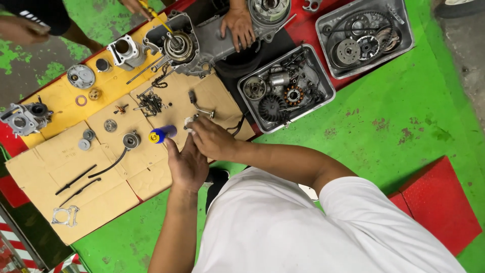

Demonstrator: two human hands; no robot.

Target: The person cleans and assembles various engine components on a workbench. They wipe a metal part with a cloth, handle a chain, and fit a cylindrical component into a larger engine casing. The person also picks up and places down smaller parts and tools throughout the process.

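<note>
My right hand [212,137] reaches over the cardboard sheet [106,197] and pinches a small pale metal part [188,122] at its fingertips. My left hand [187,166] lies just below it, back up and fingers spread, touching the right hand and holding nothing that I can see. A blue-handled tool with a yellow end [161,134] lies on the cardboard just left of both hands. A small bent metal lever [202,108] rests just beyond my right fingertips.
Engine parts cover the cardboard: a pile of bolts [150,102], a cylinder [126,50], a gasket [65,216] and rods. Two metal trays [323,101] [404,45] hold parts. Another person's hand [237,25] rests on a crankcase [192,48].
</note>
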